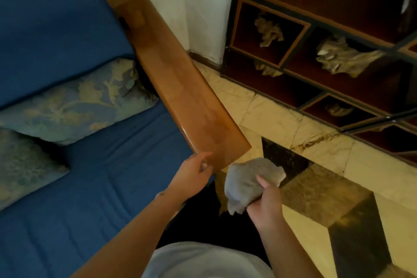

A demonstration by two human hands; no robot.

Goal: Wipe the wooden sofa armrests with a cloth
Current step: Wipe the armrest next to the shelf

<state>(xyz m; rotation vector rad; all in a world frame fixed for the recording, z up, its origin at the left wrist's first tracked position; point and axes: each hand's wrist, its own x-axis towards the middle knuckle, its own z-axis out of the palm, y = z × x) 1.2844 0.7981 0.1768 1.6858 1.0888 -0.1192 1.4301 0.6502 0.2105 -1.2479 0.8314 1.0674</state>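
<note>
Indoors, the right hand [266, 198] clutches a crumpled grey cloth [248, 181] by the glossy brown wooden armrest [180, 88]; the left hand [194, 174], fingers curled, touches its end above the marble-patterned floor [270, 108].

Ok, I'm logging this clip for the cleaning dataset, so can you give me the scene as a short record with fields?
setting: blue sofa beside a dark display shelf, marble tile floor
armrest: wooden armrest, top bare
cloth: grey cloth, bunched, just off the armrest's near end
right hand: right hand grips the cloth
left hand: left hand at the armrest's near corner, fingers loosely curled
cushions: two patterned cushions on the seat
</note>
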